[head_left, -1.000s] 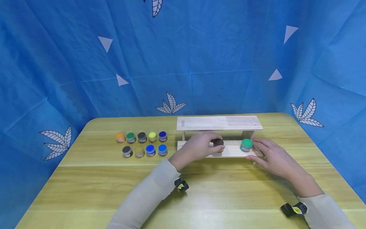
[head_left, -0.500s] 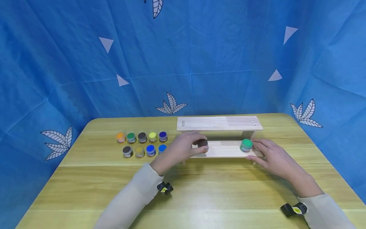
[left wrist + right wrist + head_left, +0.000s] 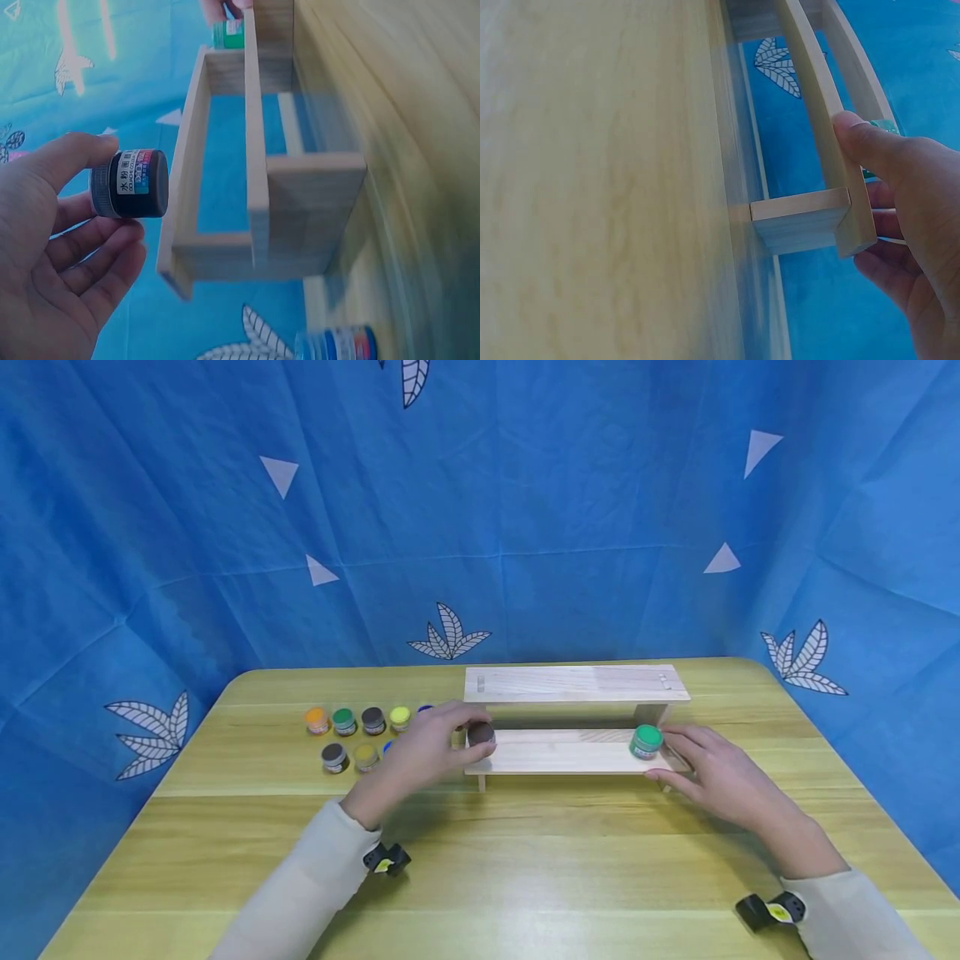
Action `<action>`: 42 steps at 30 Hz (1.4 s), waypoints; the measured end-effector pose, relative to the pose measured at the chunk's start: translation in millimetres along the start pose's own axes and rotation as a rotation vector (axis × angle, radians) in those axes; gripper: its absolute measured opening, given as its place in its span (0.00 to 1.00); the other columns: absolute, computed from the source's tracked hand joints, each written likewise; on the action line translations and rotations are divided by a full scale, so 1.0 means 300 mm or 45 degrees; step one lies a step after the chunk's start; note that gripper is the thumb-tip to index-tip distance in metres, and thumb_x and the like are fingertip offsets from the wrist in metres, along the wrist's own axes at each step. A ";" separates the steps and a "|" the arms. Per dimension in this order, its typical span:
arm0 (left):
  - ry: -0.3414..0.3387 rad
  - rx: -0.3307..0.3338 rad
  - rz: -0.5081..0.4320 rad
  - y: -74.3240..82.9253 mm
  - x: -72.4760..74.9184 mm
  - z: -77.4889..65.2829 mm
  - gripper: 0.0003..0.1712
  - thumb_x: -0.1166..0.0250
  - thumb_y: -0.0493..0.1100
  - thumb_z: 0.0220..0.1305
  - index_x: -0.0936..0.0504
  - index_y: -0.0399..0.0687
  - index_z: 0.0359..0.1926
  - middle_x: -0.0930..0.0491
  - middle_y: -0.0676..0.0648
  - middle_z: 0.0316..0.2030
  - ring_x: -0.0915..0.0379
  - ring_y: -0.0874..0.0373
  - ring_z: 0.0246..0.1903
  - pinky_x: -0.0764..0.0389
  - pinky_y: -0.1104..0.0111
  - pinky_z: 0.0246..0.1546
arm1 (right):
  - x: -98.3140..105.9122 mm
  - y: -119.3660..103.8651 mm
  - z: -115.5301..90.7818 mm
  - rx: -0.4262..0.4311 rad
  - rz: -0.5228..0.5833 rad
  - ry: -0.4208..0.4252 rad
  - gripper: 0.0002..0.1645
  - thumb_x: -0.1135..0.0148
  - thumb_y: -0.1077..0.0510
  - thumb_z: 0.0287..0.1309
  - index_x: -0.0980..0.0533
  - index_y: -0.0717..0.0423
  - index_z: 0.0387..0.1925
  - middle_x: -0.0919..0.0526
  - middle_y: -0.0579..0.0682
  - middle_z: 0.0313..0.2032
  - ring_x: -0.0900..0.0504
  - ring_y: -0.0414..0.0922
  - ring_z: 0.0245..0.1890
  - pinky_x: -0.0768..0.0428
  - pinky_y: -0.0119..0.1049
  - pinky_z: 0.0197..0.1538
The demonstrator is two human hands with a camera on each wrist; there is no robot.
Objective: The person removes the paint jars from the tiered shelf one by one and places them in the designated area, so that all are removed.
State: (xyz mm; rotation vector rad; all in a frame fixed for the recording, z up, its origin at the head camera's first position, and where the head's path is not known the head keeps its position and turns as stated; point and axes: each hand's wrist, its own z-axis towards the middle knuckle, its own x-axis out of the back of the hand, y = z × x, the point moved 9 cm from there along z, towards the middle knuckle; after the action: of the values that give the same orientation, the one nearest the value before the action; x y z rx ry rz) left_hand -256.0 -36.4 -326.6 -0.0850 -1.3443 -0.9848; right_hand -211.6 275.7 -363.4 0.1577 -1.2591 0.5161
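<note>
A dark paint jar (image 3: 481, 734) with a blackish-brown lid is held over the left end of the wooden two-tier shelf (image 3: 562, 760). My left hand (image 3: 420, 750) pinches it between thumb and fingers. The left wrist view shows this jar (image 3: 133, 184) tilted on its side relative to the camera, its label visible, apart from the shelf boards. At the shelf's right end, my right hand (image 3: 723, 777) grips the lower board, the thumb on its front edge in the right wrist view. Beside those fingers a green paint jar (image 3: 647, 741) stands on the lower board.
Left of the shelf, several paint jars stand in two rows, among them an orange jar (image 3: 317, 720), a yellow jar (image 3: 400, 718) and a grey-black jar (image 3: 334, 757). My left hand and arm hide some of them. A blue curtain (image 3: 562, 527) hangs behind the table (image 3: 570, 868).
My left hand has carried the dark jar leftward along the lower board, from near its middle to its left end. My right hand, the shelf and the green jar have stayed put.
</note>
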 end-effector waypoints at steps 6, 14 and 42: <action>0.062 0.036 0.036 -0.059 0.061 -0.052 0.19 0.29 0.52 0.61 0.16 0.51 0.50 0.18 0.53 0.45 0.22 0.59 0.42 0.20 0.64 0.43 | -0.002 -0.003 0.000 0.004 0.003 0.000 0.36 0.27 0.45 0.53 0.23 0.66 0.54 0.22 0.61 0.52 0.24 0.63 0.54 0.26 0.60 0.55; 0.121 0.059 0.062 -0.126 0.137 -0.125 0.22 0.28 0.52 0.59 0.16 0.49 0.52 0.18 0.53 0.43 0.22 0.58 0.42 0.18 0.59 0.42 | 0.004 -0.005 0.001 0.011 -0.004 0.018 0.35 0.27 0.46 0.52 0.23 0.66 0.54 0.21 0.61 0.51 0.24 0.62 0.53 0.26 0.60 0.54; 0.138 0.360 -0.022 -0.442 0.300 -0.330 0.26 0.34 0.55 0.65 0.20 0.44 0.57 0.19 0.46 0.44 0.24 0.47 0.46 0.24 0.47 0.48 | -0.002 -0.007 0.001 0.032 -0.011 0.024 0.36 0.26 0.46 0.51 0.23 0.66 0.54 0.22 0.61 0.51 0.24 0.62 0.52 0.25 0.60 0.53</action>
State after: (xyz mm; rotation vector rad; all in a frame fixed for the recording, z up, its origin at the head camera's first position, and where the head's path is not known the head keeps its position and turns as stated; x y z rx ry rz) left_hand -272.3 -223.4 -342.1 0.1915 -1.3727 -0.7939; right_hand -211.0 273.7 -363.6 0.1785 -1.2335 0.5251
